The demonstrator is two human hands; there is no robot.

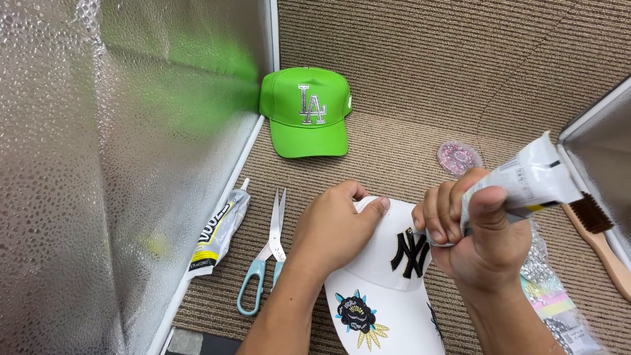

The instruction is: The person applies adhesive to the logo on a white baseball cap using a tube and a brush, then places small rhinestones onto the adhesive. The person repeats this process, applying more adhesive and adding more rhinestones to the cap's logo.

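Squeezing white tube (526, 181) w/ right hand (476, 230)

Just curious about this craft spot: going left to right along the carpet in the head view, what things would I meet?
Glue tube → scissors → left hand → white cap → right hand squeezing a tube → wooden brush.

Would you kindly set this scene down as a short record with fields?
Surface: ribbed brown mat
Left hand: resting on the crown of the white cap
Right hand: gripping a white glue tube, nozzle end at the cap's black emblem
Lying aside: scissors, second tube, green cap, round dish of beads, wooden brush
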